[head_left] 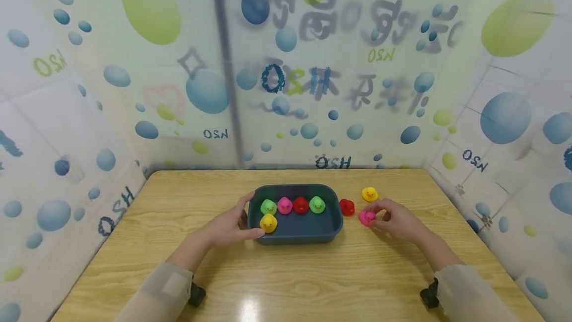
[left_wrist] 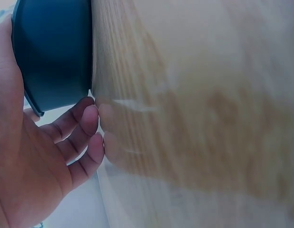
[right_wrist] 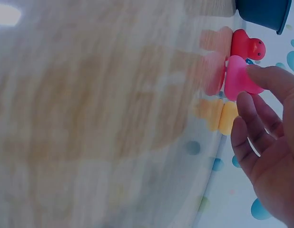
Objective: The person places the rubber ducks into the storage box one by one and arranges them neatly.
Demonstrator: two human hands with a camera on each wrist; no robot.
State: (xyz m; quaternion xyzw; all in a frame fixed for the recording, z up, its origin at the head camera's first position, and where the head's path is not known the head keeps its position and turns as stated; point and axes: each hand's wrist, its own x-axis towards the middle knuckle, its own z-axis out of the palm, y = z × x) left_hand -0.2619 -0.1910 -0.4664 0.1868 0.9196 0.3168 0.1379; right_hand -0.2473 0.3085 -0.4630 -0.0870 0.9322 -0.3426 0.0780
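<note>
A dark blue tray (head_left: 295, 240) stands on the table with several rubber ducks inside. Along its back sit a green duck (head_left: 268, 207), a pink one (head_left: 284, 205), a red one (head_left: 301, 205) and another green one (head_left: 317, 204); a yellow duck (head_left: 268, 223) occupies the front left corner. My left hand (head_left: 225, 226) grips the tray's left end, thumb on the front rim and index finger by the back corner. Right of the tray, my right hand (head_left: 399, 220) pinches a pink rubber duck (right_wrist: 236, 78) between thumb and fingers; the duck is low, at the tabletop.
A red duck (head_left: 346, 207) sits just outside the tray's right wall. Behind my right hand is a yellow duck (head_left: 370, 194). The wooden table (head_left: 295, 282) ends at a patterned curtain (head_left: 286, 128) at the back and sides.
</note>
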